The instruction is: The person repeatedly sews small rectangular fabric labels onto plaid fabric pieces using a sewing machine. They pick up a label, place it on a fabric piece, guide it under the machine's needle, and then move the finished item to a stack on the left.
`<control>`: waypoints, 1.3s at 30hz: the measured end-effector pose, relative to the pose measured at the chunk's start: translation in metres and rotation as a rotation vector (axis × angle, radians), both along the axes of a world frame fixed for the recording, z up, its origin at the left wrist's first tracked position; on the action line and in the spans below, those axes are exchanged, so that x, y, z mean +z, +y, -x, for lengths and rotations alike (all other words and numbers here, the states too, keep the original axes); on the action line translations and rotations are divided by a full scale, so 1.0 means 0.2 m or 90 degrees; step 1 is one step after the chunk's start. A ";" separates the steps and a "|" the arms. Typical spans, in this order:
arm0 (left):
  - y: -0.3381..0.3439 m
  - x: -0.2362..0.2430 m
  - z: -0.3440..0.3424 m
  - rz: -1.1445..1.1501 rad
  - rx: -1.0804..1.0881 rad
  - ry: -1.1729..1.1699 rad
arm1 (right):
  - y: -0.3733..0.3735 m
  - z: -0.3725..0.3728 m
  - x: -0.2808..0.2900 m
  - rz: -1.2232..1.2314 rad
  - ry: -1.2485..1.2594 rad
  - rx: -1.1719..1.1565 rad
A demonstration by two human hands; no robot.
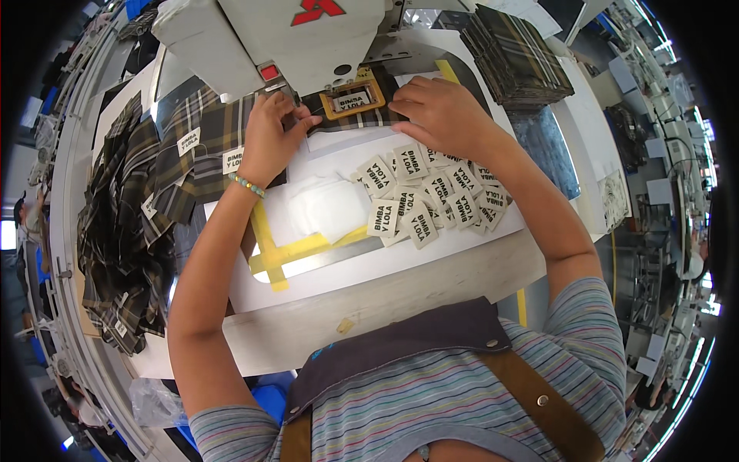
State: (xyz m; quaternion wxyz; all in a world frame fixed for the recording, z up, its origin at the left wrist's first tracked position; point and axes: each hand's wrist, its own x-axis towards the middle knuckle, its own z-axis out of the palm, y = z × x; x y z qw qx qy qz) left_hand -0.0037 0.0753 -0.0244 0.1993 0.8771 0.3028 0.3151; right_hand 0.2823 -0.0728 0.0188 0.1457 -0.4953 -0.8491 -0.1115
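In the head view, my left hand (279, 127) was at the left end of a plaid cloth (362, 121), with the fingers bent and the thumb near the forefinger; whether they pinched the cloth I could not tell. My right hand (435, 112) was at the right end, its fingers bent and loosely spread, the fingertips at the cloth. The cloth lay between my two hands, below the white machine head (300, 35). A yellow frame (378, 93) sat on the cloth, and a pale label (352, 102) showed within its opening. A red button (268, 71) was noted on the machine, just above my left hand. Loose labels (439, 192) lay overlapping in a pile on the table (385, 286), nearer to my body than the cloth and below my right hand. Yellow tape (269, 263) crossed the white surface to the left of that pile. Plaid pieces (208, 138) bearing labels lay left of my left hand, with a crumpled plaid heap (123, 246) farther left. A folded plaid stack (535, 58) stood beyond my right hand. A beaded bracelet (246, 185) circled my left wrist.
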 end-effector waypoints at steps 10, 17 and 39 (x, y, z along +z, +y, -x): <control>-0.07 0.07 0.07 0.001 -0.091 -0.016 | -0.01 0.09 -0.04 -0.110 -0.017 0.036; -0.02 0.07 0.53 -0.076 0.014 0.036 | -0.08 0.18 0.04 -0.085 0.085 0.054; -0.27 0.24 0.09 0.250 -0.214 0.014 | -0.10 0.38 0.00 0.308 0.335 0.038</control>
